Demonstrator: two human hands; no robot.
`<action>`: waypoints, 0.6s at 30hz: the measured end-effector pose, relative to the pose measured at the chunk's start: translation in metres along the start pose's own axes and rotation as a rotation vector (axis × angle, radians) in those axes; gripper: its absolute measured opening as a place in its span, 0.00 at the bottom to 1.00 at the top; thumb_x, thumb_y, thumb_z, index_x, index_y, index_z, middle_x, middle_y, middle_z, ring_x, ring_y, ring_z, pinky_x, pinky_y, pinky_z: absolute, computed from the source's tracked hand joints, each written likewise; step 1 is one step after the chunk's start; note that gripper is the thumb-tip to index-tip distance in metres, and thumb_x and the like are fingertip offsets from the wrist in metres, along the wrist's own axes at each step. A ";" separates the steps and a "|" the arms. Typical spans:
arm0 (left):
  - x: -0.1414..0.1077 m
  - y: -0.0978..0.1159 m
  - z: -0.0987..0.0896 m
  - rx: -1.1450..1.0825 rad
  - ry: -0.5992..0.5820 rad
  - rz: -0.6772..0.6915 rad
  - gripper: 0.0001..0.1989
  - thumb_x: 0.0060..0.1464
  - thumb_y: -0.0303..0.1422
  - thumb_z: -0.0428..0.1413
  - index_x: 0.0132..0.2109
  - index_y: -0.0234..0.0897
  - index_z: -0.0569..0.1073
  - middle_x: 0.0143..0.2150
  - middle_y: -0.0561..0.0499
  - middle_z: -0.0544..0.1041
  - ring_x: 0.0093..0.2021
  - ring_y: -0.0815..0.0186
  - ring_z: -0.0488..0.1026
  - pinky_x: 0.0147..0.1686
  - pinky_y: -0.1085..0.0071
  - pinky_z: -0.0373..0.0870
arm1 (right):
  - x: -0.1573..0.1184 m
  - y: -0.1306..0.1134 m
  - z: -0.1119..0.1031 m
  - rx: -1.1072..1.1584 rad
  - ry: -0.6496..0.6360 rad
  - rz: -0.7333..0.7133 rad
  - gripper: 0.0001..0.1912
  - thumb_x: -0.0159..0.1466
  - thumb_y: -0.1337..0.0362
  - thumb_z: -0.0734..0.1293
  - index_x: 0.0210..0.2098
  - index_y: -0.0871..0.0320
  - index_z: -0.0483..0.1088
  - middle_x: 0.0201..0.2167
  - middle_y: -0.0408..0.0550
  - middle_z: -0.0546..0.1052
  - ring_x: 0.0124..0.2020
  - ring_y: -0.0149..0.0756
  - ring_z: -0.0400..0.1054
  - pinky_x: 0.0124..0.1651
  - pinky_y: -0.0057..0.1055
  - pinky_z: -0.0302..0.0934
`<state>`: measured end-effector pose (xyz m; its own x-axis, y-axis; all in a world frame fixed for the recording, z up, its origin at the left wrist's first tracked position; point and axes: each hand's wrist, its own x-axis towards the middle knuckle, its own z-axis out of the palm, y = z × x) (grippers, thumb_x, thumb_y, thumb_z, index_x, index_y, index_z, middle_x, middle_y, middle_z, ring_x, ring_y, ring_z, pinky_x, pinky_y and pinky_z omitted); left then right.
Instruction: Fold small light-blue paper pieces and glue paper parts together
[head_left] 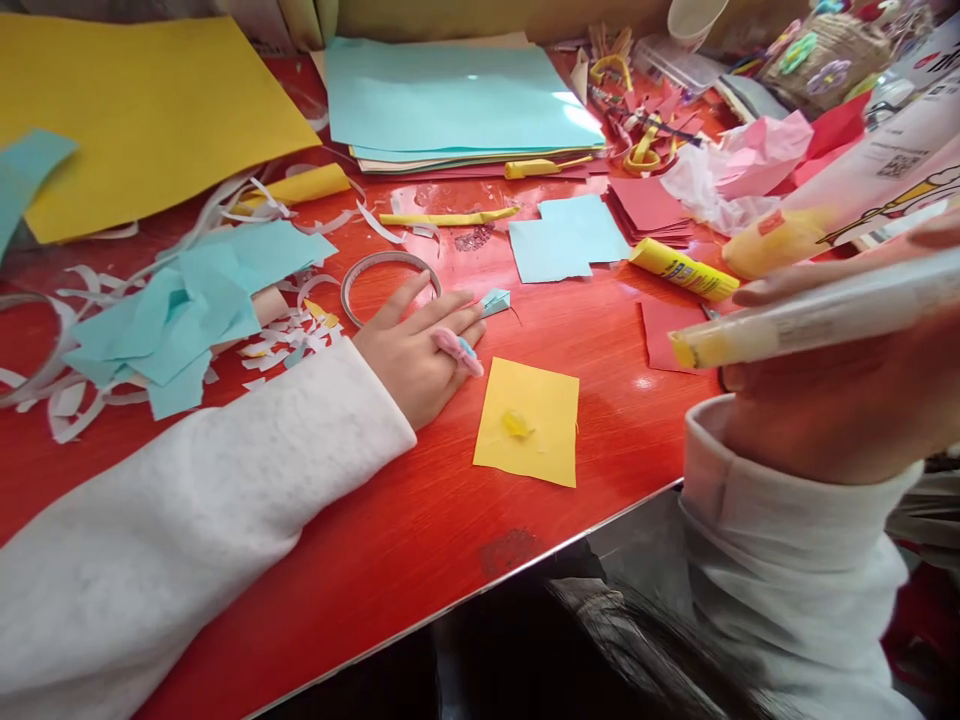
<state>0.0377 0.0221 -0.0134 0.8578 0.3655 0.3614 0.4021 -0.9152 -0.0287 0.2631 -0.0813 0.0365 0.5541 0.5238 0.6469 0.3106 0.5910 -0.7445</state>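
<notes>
My left hand (427, 345) lies flat on the red table with its fingers spread, beside a ring-shaped tape roll (352, 290). It wears a pink fluffy ring (456, 350), and a small folded blue paper piece (495, 302) sits by its fingertips. To the right of it, a yellow paper square (526, 400) carries a shiny yellow blob (517, 424). My right hand (832, 400) is raised over the right side, closed around a translucent tube (810, 315) with a yellowish end pointing left. Part of its fingers is hidden behind the tube.
A yellow glue stick (684, 268), red paper squares (651, 208) and pale blue squares (566, 240) lie ahead. Blue scraps (180, 300) and white strips cover the left. Stacked blue sheets (457, 95) stand behind. A printed cup (862, 190) is at right; the table edge runs nearest me.
</notes>
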 end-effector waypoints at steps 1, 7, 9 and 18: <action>0.000 0.002 0.000 -0.003 0.012 0.011 0.16 0.61 0.31 0.41 0.53 0.38 0.66 0.56 0.48 0.68 0.61 0.63 0.60 0.63 0.55 0.46 | 0.005 0.001 0.002 0.019 -0.056 0.003 0.07 0.57 0.58 0.66 0.32 0.50 0.75 0.35 0.40 0.70 0.29 0.30 0.72 0.24 0.28 0.64; -0.001 0.012 -0.001 0.011 0.075 -0.028 0.16 0.60 0.26 0.41 0.54 0.37 0.64 0.50 0.50 0.73 0.56 0.64 0.65 0.59 0.61 0.51 | 0.023 0.009 0.036 0.070 -0.460 0.172 0.11 0.53 0.69 0.70 0.36 0.61 0.71 0.32 0.49 0.73 0.18 0.25 0.60 0.13 0.28 0.47; -0.001 0.011 0.000 0.039 0.056 -0.006 0.16 0.60 0.28 0.41 0.53 0.36 0.64 0.51 0.49 0.72 0.56 0.63 0.65 0.57 0.61 0.54 | 0.023 0.017 0.047 0.048 -0.504 0.218 0.06 0.56 0.65 0.68 0.32 0.60 0.69 0.29 0.45 0.72 0.15 0.21 0.56 0.12 0.27 0.45; 0.000 0.009 -0.001 -0.025 0.001 -0.030 0.19 0.58 0.30 0.40 0.55 0.37 0.64 0.53 0.51 0.71 0.57 0.64 0.64 0.58 0.60 0.51 | 0.008 0.077 0.057 -0.244 -0.765 0.125 0.18 0.55 0.48 0.66 0.33 0.57 0.63 0.28 0.42 0.70 0.22 0.25 0.60 0.25 0.26 0.56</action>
<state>0.0412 0.0134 -0.0129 0.8451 0.3932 0.3623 0.4200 -0.9075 0.0052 0.2473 0.0035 -0.0057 -0.0582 0.9034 0.4248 0.4900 0.3966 -0.7763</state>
